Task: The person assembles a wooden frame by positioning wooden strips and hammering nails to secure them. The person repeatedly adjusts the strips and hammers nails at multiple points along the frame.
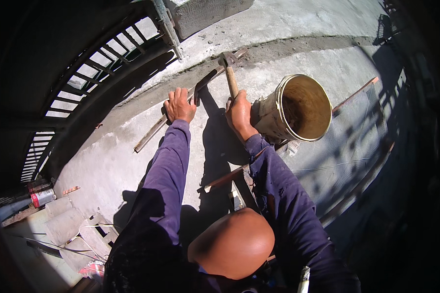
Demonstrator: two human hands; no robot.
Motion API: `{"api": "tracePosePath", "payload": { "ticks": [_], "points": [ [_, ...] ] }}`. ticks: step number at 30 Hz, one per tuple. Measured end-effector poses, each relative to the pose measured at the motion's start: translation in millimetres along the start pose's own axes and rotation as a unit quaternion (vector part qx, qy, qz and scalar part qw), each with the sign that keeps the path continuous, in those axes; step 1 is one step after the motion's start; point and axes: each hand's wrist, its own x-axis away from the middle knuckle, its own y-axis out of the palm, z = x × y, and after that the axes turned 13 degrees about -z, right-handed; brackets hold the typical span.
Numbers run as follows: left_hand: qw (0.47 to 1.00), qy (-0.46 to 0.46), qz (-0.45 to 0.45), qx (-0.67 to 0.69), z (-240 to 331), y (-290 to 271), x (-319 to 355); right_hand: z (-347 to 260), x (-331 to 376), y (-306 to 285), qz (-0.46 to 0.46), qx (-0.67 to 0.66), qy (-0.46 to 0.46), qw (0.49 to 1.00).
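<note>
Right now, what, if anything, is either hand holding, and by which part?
The right hand holds the hammer by its handle. The left hand is over the strip; whether it grips that cannot be told.

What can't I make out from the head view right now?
All in the head view:
- Underside of the left hand: hidden by its own back, so its grip on the wooden strip is unclear.
- Lower end of the hammer's handle: covered by the right hand.
- Bottom of the bucket: lost in brown shade.
- White stick: cut off by the lower edge.
</note>
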Motion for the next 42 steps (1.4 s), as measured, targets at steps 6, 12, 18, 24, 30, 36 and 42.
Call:
{"api": "tracePosePath", "payload": {
  "ticks": [6,12,18,24,30,36,42],
  "points": [
    [1.0,-0.016,-0.007,0.011,0.7,2.5,-3.9,-37.6,92.6,-43.2,-0.032,0.2,-0.095,0.975],
    [0.999,0.007,-0.005,-0.036,-6.1,4.2,-0.4,-27.3,318.6,-134.1,-0.092,0.072,-0.027,0.993],
    [0.996,-0.016,-0.038,0.075,7.0,-51.9,8.7,-15.0,488.1,-215.0,0.035,0.122,0.017,0.992],
    [0.91,0.244,0.05,0.33,135.6,-156.6,21.2,-8.9,549.3,-217.1,0.124,0.148,0.125,0.973],
    [0.968,0.241,-0.024,0.066,275.6,-173.1,64.1,-5.0,559.5,-185.2,0.157,0.003,0.166,0.974],
    [0.964,0.254,-0.064,0.044,276.9,-163.3,69.9,-17.8,558.2,-195.3,0.127,0.0,0.137,0.982],
    [0.939,0.327,-0.076,0.07,263.0,-172.4,82.3,-63.7,456.9,-210.7,0.131,0.074,-0.041,0.988]
  ]
}}
